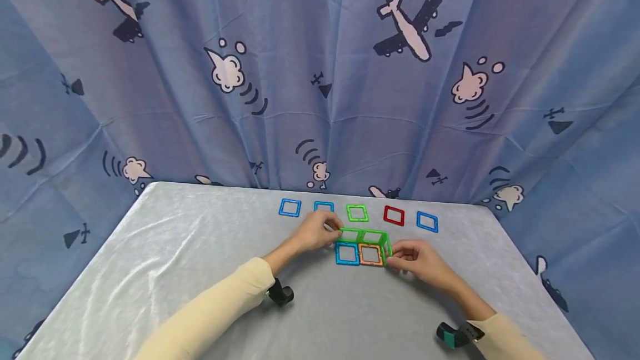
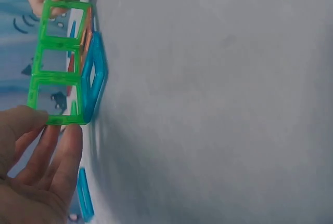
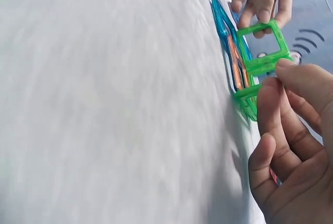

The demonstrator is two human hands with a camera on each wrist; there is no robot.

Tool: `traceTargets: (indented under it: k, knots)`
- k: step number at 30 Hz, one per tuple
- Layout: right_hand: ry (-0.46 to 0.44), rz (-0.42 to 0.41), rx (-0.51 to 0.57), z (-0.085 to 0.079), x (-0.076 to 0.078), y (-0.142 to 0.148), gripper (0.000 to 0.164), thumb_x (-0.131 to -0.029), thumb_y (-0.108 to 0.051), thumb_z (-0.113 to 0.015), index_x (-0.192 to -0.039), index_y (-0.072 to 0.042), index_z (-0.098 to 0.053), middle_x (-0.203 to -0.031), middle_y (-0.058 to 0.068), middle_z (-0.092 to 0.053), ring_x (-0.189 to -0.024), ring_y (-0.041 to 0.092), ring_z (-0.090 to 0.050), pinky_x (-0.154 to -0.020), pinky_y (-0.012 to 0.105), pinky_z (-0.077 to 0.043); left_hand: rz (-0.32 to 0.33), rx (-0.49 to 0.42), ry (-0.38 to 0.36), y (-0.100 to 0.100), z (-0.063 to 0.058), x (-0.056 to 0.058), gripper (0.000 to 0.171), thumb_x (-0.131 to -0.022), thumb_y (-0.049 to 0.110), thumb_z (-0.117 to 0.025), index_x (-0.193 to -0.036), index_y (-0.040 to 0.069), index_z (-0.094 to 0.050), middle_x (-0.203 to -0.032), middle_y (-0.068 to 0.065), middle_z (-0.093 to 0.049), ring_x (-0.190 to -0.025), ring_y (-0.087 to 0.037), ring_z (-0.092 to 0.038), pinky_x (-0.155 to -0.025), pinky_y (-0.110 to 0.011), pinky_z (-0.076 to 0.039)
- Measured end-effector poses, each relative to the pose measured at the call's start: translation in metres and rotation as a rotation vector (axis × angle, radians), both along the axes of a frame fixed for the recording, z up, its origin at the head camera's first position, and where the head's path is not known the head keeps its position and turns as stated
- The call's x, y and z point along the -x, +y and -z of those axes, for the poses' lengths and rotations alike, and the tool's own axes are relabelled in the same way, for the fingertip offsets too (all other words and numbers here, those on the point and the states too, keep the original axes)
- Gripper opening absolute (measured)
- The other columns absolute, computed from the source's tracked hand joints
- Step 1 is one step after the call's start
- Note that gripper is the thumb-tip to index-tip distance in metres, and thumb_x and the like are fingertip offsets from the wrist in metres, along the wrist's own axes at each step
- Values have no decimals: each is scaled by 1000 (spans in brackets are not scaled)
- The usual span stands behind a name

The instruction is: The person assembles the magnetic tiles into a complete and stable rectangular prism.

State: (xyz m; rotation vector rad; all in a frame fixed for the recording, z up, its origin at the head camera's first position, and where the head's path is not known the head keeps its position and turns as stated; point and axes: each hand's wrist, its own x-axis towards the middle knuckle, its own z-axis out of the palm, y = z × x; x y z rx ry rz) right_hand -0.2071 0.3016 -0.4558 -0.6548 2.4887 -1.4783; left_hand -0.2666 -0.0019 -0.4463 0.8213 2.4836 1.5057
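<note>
Green square magnetic tiles [image 1: 360, 236], open frames joined in a row, meet a blue magnetic tile [image 1: 347, 263] and an orange magnetic tile [image 1: 371, 264] along one edge. My left hand [image 1: 316, 231] pinches the left end of the green row between thumb and fingers. At the other end, my right hand [image 1: 419, 260] holds the green tile that angles down on the right, its thumb [image 3: 299, 76] against the frame's edge. In the left wrist view the green row [image 2: 60, 42] faces the camera, with the blue tile [image 2: 99, 86] slanting away from it.
Along the back of the white-covered table [image 1: 165, 226] lie loose tiles: a blue one [image 1: 290, 215], another blue one [image 1: 324, 203] partly behind my left hand, a green one [image 1: 357, 220], a red one [image 1: 394, 223] and a blue one [image 1: 427, 230]. A patterned curtain [image 1: 300, 71] hangs behind.
</note>
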Motion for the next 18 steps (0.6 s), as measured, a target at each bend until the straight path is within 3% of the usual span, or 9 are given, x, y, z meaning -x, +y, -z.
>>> traceTargets:
  k: [6, 10, 14, 18]
  knots:
    - [-7, 13, -15, 0, -4, 19, 17, -96, -10, -72, -107, 3, -72, -86, 16, -70, -65, 27, -61, -51, 31, -45, 9, 20, 1, 17, 0, -2, 7, -93, -1, -72, -101, 0, -73, -89, -2, -70, -68, -9, -66, -59, -24, -56]
    - [-12, 15, -17, 2, -4, 23, 19, -96, -11, -72, -108, 3, -71, -86, 14, -71, -65, 24, -61, -51, 29, -45, 5, 1, -9, 17, 1, -3, 7, -93, -1, -72, -100, 1, -73, -89, -2, -70, -70, -15, -69, -59, -25, -56]
    - [-24, 31, -8, 2, -5, 24, 19, -96, -12, -73, -108, 3, -71, -86, 13, -71, -65, 22, -61, -51, 29, -46, 30, -40, -29, 5, 2, -3, 7, -94, -2, -71, -101, -3, -70, -91, -4, -69, -75, -25, -71, -59, -27, -57]
    - [-20, 32, -4, 1, -7, 24, 19, -96, -10, -73, -109, 4, -71, -88, 14, -70, -65, 21, -61, -51, 31, -47, 68, -40, -6, -24, -3, -2, 12, -93, -2, -71, -104, -6, -69, -94, -6, -70, -81, -28, -71, -64, -30, -59]
